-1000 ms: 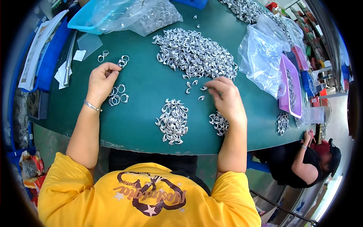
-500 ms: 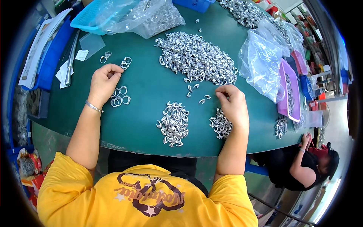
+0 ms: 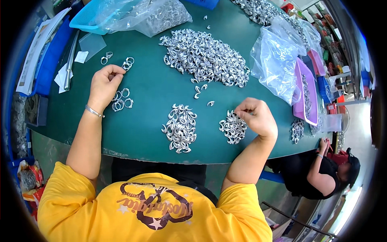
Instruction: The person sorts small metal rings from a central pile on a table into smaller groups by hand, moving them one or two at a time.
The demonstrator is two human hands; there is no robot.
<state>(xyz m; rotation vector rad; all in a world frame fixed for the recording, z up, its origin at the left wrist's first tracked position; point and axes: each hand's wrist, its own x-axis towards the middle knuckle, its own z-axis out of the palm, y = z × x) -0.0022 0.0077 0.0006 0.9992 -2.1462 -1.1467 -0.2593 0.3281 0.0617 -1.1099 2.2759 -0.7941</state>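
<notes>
Two hands work below the big metal heap: left hand pinched shut beside loose rings, right hand pinched over a small pile.

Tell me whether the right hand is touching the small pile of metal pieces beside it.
Touching. The head view shows the right hand with its fingertips down on the upper right edge of the small pile of metal pieces, no green table visible between them.

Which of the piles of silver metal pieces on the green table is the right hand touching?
The right hand rests on the small pile nearest the table's front edge. The middle pile lies untouched to its left, and the big heap sits farther back.
</notes>
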